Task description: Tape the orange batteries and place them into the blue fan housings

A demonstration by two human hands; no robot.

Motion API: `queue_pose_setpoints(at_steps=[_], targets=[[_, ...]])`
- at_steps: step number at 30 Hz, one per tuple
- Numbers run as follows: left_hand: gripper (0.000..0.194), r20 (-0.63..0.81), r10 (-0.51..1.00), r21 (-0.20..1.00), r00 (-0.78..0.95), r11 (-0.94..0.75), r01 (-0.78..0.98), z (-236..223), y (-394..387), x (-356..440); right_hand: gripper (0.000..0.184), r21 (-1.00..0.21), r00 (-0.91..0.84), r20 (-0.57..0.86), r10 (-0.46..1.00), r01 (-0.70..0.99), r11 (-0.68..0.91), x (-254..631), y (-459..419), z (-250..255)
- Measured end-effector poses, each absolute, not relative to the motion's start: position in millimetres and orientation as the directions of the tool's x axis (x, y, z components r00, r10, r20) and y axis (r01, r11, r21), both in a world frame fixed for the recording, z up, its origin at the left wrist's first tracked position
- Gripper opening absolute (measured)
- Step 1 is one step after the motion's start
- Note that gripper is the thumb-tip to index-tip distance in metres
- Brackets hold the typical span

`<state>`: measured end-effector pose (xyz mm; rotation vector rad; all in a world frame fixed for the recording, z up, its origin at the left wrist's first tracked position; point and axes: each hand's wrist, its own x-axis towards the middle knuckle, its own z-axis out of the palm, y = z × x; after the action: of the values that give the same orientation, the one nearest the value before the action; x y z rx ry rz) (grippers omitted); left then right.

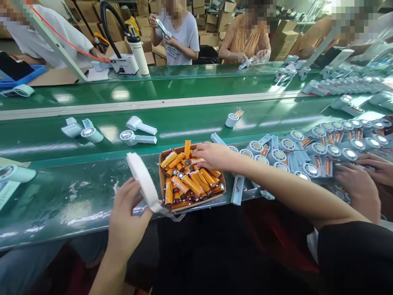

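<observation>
Head view: orange-wrapped cells [192, 184] are lying jumbled in a cardboard box [199, 204] at the front edge of the worktop [76, 196]. The right hand [216, 156] is resting over the box's back right part, its bent fingers touching the cells; whether they are grasping one, the view is not revealing. An upright cell [187, 149] is standing just left of these fingers, its long axis steep, while most others are lying slantwise; the right hand is resting nearer to them than the left. The left hand [129, 211], left of the box, is grasping a roll of white tape [141, 178], a loose strip [164, 211] trailing by the box's front left corner. Toward the worktop's right end, pale blue housings [278, 155] are standing clustered, some containing orange parts.
</observation>
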<state>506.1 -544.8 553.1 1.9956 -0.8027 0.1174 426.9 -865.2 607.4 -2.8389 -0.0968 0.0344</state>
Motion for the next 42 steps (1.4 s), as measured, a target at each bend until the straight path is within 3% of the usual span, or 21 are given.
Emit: queue_pose_setpoints(at_steps=[3, 5, 7, 9, 11, 14, 18, 24, 29, 35, 40, 42], targets=[[0.041, 0.449, -0.577, 0.655, 0.682, -0.307, -0.69, 548.5, -551.1, 503.4, 0.016, -0.328, 0.996, -0.041, 0.083, 0.065, -0.942, 437.9, -872.9, 595.5], [0.042, 0.499, -0.618, 0.573, 0.607, -0.29, -0.766, 549.6, -553.6, 504.5, 0.017, -0.547, 0.998, 0.07, -0.01, 0.03, -0.836, 435.1, -876.8, 594.1], [0.044, 0.558, -0.641, 0.474, 0.526, -0.275, -0.837, 553.5, -555.8, 505.3, 0.022, -0.838, 0.966, 0.161, -0.203, 0.026, -0.544, 425.8, -880.9, 598.5], [0.044, 0.607, -0.66, 0.362, 0.442, -0.266, -0.894, 559.0, -559.4, 504.6, 0.029, -0.989, 0.928, 0.121, -0.353, 0.081, -0.126, 412.8, -881.9, 607.2], [0.042, 0.634, -0.68, 0.264, 0.369, -0.259, -0.929, 564.6, -564.9, 502.6, 0.033, -0.971, 0.928, 0.018, -0.372, 0.105, 0.214, 399.1, -877.1, 617.4], [0.041, 0.646, -0.698, 0.185, 0.308, -0.248, -0.951, 571.6, -574.1, 499.0, 0.041, -0.901, 0.955, -0.066, -0.29, 0.067, 0.428, 381.7, -861.0, 630.9], [0.044, 0.629, -0.729, 0.141, 0.269, -0.233, -0.962, 577.9, -580.3, 495.1, 0.043, -0.918, 0.965, 0.03, -0.259, 0.129, 0.375, 367.3, -842.1, 640.7], [0.042, 0.612, -0.746, 0.11, 0.262, -0.248, -0.962, 585.1, -582.4, 483.3, 0.048, -0.844, 0.709, 0.299, -0.639, 0.509, 0.169, 360.5, -824.3, 646.1], [0.042, 0.611, -0.75, 0.117, 0.254, -0.232, -0.966, 590.4, -583.5, 473.3, 0.045, -0.82, 0.556, 0.408, -0.724, 0.572, -0.022, 359.4, -793.8, 621.7], [0.045, 0.551, -0.803, 0.087, 0.227, -0.216, -0.973, 596.1, -575.2, 481.7, 0.028, -0.901, 0.755, 0.26, -0.602, 0.414, 0.129, 342.8, -786.8, 583.3], [0.06, 0.477, -0.861, 0.063, 0.177, -0.168, -0.984, 607.6, -567.2, 492.9, 0.059, -0.951, 0.941, -0.026, -0.337, 0.081, 0.298, 333.9, -823.6, 601.4], [0.063, 0.493, -0.857, 0.017, 0.15, -0.163, -0.986, 608.2, -571.9, 489.4, 0.058, -0.946, 0.938, -0.037, -0.344, 0.079, 0.316, 336.2, -821.8, 603.4]])
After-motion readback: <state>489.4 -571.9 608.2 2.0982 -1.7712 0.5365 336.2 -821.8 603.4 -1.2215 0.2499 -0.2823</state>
